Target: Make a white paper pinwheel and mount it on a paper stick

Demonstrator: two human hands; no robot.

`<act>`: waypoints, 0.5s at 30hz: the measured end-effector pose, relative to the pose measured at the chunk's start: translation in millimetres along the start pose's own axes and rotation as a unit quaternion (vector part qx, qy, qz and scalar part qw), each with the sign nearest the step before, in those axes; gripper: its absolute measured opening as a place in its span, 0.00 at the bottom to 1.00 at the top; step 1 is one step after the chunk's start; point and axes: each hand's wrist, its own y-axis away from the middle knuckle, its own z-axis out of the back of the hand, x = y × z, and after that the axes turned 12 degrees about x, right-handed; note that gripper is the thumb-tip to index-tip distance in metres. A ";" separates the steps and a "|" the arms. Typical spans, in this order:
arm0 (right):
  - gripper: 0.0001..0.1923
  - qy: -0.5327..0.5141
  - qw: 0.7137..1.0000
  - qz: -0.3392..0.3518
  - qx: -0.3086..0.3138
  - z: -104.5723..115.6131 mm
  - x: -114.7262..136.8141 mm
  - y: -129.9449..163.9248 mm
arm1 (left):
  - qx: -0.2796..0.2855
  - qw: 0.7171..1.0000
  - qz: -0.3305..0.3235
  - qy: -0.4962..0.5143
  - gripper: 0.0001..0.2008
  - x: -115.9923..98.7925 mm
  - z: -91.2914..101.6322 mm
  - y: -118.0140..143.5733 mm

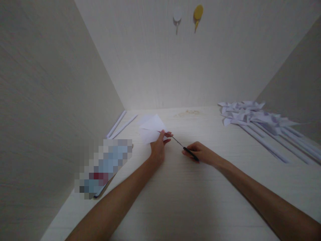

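Observation:
My left hand (158, 147) pinches a folded white sheet of paper (151, 130) just above the pale table (175, 201), near the back. My right hand (200, 153) grips the black handles of a pair of scissors (184, 148). Their thin blades reach left and up into the edge of the paper by my left thumb. Whether the blades are apart or together is too small to tell.
A heap of white paper pinwheels on rolled paper sticks (260, 125) lies at the right. Two rolled paper sticks (120, 125) lie by the left wall. A blurred flat object (104, 169) rests at the left. Two hooks, white (177, 16) and yellow (198, 14), hang on the back wall.

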 end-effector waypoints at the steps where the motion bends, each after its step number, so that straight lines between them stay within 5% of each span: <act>1: 0.24 0.000 1.000 0.000 0.000 0.0 1.1 0.3 | 0.001 1.000 0.001 0.000 0.07 -0.1 0.0 0.1; 15: 0.24 -0.002 1.000 -0.002 0.012 0.6 4.8 2.0 | 0.006 1.000 -0.004 0.007 0.06 1.2 0.8 -0.6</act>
